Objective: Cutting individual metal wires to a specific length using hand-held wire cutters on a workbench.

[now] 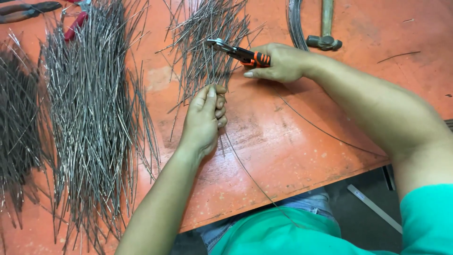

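My left hand (pixel 204 119) is closed around a small bundle of thin cut wire pieces (pixel 213 71) that stand up from the fist toward the pile behind. A long thin wire (pixel 250 177) trails from that hand down toward my lap. My right hand (pixel 278 62) grips pliers with orange and black handles (pixel 238 53); their metal jaws point left and sit at the top of the held wires. Both hands work above an orange-red table (pixel 283 141).
A big heap of cut wire pieces (pixel 94 118) covers the table's left side, with a darker heap (pixel 16 113) at the far left. A hammer (pixel 324 33) and a wire coil (pixel 295 21) lie at the back right. Red-handled pliers (pixel 75 23) rest at back left.
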